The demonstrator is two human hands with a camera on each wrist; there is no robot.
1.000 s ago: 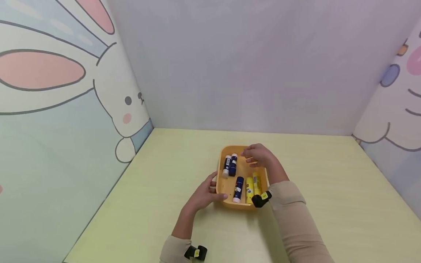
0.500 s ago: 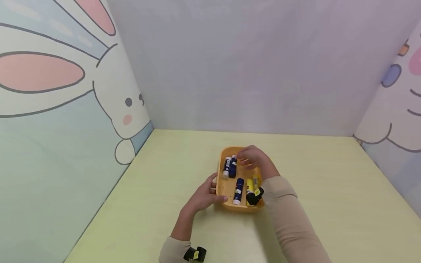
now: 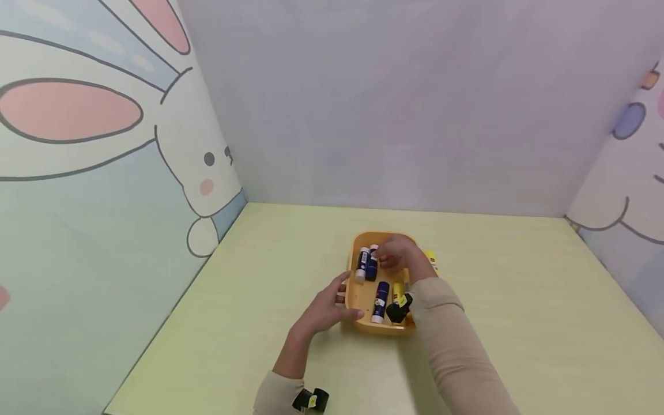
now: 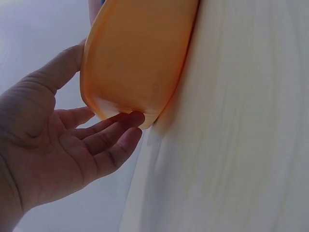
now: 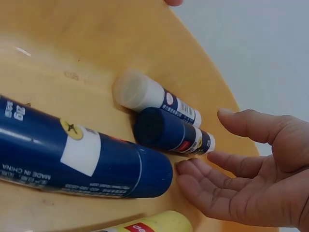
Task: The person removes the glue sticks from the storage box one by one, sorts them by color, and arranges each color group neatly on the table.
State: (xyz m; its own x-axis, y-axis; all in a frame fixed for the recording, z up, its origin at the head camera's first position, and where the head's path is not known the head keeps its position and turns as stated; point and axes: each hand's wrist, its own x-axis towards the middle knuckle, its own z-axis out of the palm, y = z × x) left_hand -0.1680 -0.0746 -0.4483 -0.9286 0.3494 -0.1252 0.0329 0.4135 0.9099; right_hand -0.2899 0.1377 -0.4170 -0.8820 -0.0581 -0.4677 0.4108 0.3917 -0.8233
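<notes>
An orange plastic tray [image 3: 363, 300] holds several glue sticks. My left hand [image 3: 321, 314] grips its near left corner, thumb over the rim and fingers along the outer wall [image 4: 140, 53]. Inside the tray, my right hand [image 3: 398, 252] reaches to the far part, its fingertips right at the white end of a dark blue glue stick [image 5: 169, 131]; the thumb stands apart from it. Alongside lies another glue stick [image 5: 159, 99] with a whitish cap. Closer to me are a third blue glue stick [image 3: 381, 302] and a yellow one [image 3: 397, 289], partly covered by the right wrist strap.
Beyond the right wrist, a yellow glue stick [image 3: 431, 260] shows outside the tray. The pale yellow table [image 3: 529, 300] is bounded by a plain back wall [image 3: 384, 115] and side walls with cartoon drawings, a rabbit [image 3: 192, 132] on the left.
My right hand has moved left and slightly lower, towards the blue glue stick at the far left. The yellow glue stick outside has come into sight. My left hand keeps its hold on the tray.
</notes>
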